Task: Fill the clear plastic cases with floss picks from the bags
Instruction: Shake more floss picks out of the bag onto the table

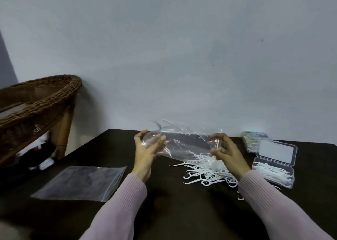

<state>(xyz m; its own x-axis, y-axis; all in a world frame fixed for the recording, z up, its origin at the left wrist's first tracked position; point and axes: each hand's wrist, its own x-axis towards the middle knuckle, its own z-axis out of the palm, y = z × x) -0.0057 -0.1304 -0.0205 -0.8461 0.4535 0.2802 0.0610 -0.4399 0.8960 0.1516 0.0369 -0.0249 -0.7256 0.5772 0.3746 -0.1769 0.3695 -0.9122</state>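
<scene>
Over dark table (164,212): both hands (145,154) (227,153) pinch crinkled clear bag (184,145), long axis left-right, right end tilted down onto white picks (206,174).

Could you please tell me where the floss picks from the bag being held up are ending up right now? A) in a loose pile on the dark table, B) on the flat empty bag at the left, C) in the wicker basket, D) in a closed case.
A: the picks lie heaped on the dark table beneath the tilted bag, which the left hand and right hand grip.
</scene>
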